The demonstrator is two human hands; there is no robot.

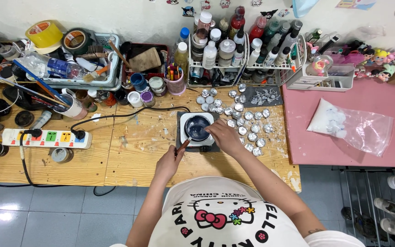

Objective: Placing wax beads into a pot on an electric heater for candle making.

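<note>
We note a white short-sleeved T-shirt [225,215] with a printed cartoon cat face, a pink bow and small coloured flowers, ringed by dark lettering. Both forearms are bare; we see no rings or watch.

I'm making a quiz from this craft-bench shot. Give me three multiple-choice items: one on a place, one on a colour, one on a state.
1. Where does the small hotplate stand?
A. wooden table
B. pink table
C. floor

2. What colour is the power strip?
A. black
B. white
C. red

3. What is the left hand doing?
A. lying flat on the table
B. holding a thin stick
C. lifting a bottle

Answers:
1 A, it sits on the wooden table.
2 B, its body is white.
3 B, the stick reaches into the dark pan; the right hand rests beside the hotplate.
</note>
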